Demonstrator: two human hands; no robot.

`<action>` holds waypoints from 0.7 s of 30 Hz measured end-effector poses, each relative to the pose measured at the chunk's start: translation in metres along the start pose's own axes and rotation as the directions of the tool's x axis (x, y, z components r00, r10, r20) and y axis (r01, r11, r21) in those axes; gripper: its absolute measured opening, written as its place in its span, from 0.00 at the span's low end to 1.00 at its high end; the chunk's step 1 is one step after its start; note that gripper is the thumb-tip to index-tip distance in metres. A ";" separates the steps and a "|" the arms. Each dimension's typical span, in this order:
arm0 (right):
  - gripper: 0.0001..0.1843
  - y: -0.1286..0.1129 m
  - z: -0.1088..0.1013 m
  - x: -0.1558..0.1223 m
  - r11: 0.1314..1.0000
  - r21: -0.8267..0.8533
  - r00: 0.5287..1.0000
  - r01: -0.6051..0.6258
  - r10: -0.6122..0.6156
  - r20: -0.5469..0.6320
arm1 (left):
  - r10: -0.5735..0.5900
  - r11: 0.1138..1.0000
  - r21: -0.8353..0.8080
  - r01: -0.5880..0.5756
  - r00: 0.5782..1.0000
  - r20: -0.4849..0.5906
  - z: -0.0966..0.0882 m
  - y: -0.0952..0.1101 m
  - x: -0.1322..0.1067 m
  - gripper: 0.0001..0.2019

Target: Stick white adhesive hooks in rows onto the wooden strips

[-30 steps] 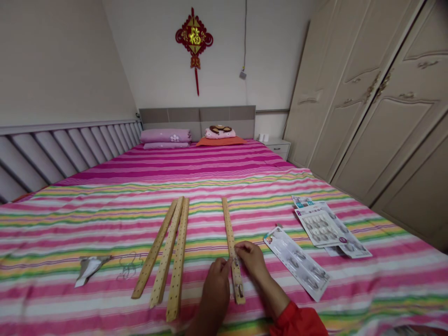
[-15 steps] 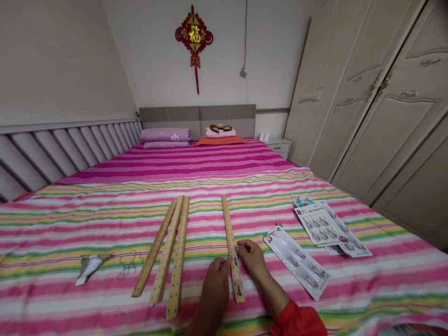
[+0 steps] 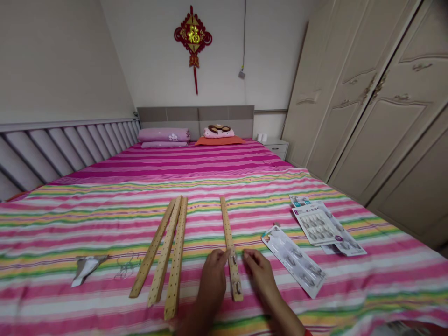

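A single perforated wooden strip point(image 3: 228, 235) lies lengthwise on the striped bedspread point(image 3: 105, 210), with a small metal hook point(image 3: 237, 288) at its near end. My left hand point(image 3: 213, 282) rests against the strip's left edge, fingers curled, thumb and forefinger pinching a small metal piece on the strip. My right hand point(image 3: 261, 273) lies just right of the strip, fingers loosely curled, a little apart from the wood. Three more perforated strips point(image 3: 168, 254) lie side by side to the left.
A blister card of metal hooks point(image 3: 293, 261) lies right of my hands, and more cards point(image 3: 320, 224) beyond it. A crumpled wrapper point(image 3: 84, 268) and thin wire point(image 3: 128, 268) lie at left. Pillows point(image 3: 164, 136) sit by the headboard, and a wardrobe point(image 3: 378, 102) stands at right.
My right hand has come off the strip and drawn slightly to the right. My left hand stays at the strip's edge. The view has shifted a little.
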State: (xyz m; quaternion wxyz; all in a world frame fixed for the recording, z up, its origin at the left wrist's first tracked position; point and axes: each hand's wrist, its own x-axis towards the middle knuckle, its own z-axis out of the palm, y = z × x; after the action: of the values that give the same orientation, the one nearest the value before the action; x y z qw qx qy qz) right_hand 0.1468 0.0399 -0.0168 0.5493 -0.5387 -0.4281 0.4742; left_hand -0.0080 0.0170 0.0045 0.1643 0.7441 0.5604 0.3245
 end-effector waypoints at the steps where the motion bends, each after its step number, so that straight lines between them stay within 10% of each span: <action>1: 0.17 -0.001 -0.002 -0.005 1.000 0.001 1.000 0.008 -0.008 -0.002 | -0.003 0.999 0.048 0.003 1.000 0.003 -0.001 0.001 0.002 0.31; 7: 0.22 -0.001 -0.008 -0.049 0.999 -0.041 0.999 0.030 -0.031 -0.030 | -0.027 0.991 0.135 0.023 0.999 0.029 -0.003 -0.002 0.011 0.31; 12: 0.41 0.014 0.002 -0.084 0.887 -0.359 0.951 0.290 -0.310 0.002 | -0.012 0.997 0.079 0.017 0.998 -0.068 -0.004 -0.009 0.001 0.28; 21: 0.49 0.023 0.015 -0.084 0.690 -0.631 0.915 0.355 -0.394 0.084 | -0.195 0.962 -0.234 0.141 0.954 -0.228 -0.028 -0.028 -0.038 0.18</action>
State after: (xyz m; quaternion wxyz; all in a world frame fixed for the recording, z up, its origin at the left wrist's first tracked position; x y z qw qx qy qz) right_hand 0.1154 -0.0402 -0.0351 0.4320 -0.6066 -0.6470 0.1638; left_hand -0.0534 -0.0133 -0.0033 0.1993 0.6248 0.5997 0.4585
